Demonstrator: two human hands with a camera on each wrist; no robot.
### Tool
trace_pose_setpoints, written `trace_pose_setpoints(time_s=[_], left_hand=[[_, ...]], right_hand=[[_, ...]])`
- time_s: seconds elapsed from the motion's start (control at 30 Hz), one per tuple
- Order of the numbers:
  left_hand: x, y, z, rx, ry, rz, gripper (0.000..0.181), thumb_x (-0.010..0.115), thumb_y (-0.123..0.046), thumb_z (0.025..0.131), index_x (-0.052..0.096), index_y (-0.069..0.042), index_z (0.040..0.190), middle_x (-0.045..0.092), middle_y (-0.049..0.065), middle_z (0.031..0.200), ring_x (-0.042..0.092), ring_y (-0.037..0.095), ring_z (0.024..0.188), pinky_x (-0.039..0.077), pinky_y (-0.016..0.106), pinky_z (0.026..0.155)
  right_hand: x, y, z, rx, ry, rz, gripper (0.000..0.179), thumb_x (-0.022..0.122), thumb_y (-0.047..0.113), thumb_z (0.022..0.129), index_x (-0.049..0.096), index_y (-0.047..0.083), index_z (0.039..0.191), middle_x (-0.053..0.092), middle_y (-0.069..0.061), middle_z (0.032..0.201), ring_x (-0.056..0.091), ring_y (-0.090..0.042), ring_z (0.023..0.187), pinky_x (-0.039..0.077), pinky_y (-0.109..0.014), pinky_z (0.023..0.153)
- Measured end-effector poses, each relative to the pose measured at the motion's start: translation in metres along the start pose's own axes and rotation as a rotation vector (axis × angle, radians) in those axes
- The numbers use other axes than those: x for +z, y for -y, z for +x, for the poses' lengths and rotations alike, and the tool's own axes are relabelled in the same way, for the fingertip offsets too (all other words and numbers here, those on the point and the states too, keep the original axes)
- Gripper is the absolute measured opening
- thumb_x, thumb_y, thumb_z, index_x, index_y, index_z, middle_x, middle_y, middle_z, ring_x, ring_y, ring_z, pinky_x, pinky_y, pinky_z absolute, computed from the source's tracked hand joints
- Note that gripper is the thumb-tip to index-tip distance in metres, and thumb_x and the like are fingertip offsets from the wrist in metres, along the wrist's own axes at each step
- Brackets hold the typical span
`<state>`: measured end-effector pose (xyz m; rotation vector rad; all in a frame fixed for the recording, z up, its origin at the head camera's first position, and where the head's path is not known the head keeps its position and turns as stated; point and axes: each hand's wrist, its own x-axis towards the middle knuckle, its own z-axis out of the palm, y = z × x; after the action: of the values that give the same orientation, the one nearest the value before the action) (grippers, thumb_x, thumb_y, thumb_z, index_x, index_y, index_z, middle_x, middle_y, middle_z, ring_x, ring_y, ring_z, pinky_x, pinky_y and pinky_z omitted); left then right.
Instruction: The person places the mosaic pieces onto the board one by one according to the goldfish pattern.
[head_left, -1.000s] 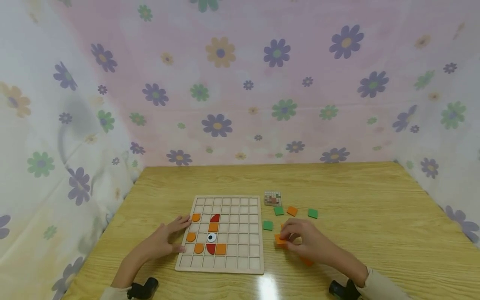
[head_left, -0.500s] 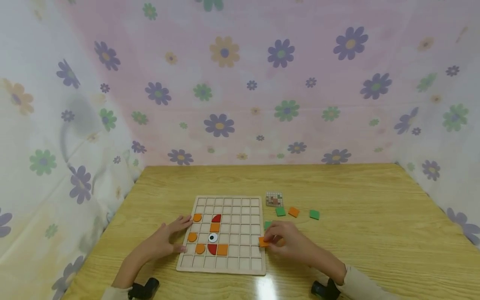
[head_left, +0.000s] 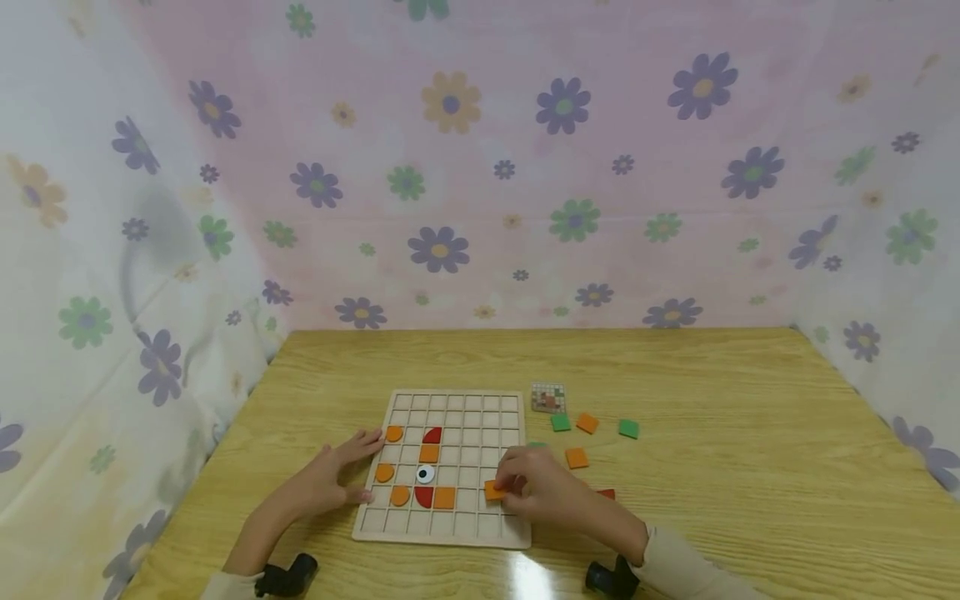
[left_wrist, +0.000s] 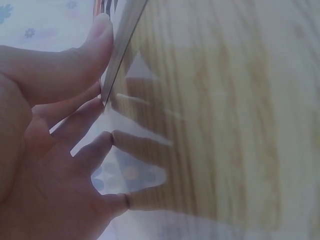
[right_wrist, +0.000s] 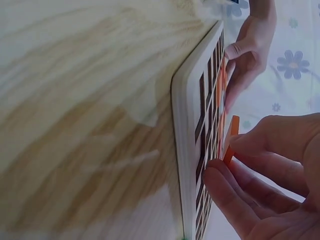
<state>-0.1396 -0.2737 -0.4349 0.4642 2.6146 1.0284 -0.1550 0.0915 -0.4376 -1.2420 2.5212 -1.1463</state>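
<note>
Carried the orange tile, pinched in right hand, from the right edge of the grid board to over its cells — apparently partway to placement, not yet seated — while touching the left edge with left hand relaxed.

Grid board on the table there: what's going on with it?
A person's right hand pinches an orange square over the right part of the board, while the left hand touches its left edge. Orange circles, red pieces, an eye piece and two more orange squares sit on the board. Loose green squares, orange squares and a small card lie to its right.
</note>
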Motion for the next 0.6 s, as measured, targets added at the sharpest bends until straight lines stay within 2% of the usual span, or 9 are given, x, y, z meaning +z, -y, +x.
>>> trace_pose_setpoints(time_s=[0.37,0.5,0.6], left_hand=[[0.0,0.001,-0.001,0.009,-0.002,-0.007,0.079,0.082,-0.018,0.088,0.045,0.001,0.155,0.03,0.025,0.166,0.016,0.054,0.154,-0.004,0.083,0.113],[0.0,0.003,-0.001,0.006,0.001,-0.018,0.079,0.082,-0.019,0.088,0.045,0.0,0.155,0.03,0.026,0.166,0.014,0.054,0.154,-0.005,0.083,0.113],[0.001,0.005,0.0,0.011,0.006,-0.023,0.079,0.081,-0.02,0.088,0.045,0.0,0.155,0.029,0.026,0.166,0.013,0.055,0.154,-0.005,0.084,0.112]], right_hand=[[0.014,0.01,0.016,0.022,0.023,-0.007,0.013,0.072,-0.007,0.083,0.078,0.005,0.086,0.07,-0.001,0.087,0.055,0.001,0.078,0.05,-0.015,0.067],[0.017,0.016,0.02,0.069,0.056,0.003,0.014,0.071,-0.008,0.083,0.078,0.003,0.088,0.069,-0.001,0.087,0.056,0.0,0.077,0.05,-0.014,0.066],[0.02,0.019,0.022,0.07,0.086,-0.003,0.016,0.07,-0.01,0.083,0.079,0.001,0.091,0.068,-0.003,0.089,0.058,-0.002,0.076,0.049,-0.013,0.064]])
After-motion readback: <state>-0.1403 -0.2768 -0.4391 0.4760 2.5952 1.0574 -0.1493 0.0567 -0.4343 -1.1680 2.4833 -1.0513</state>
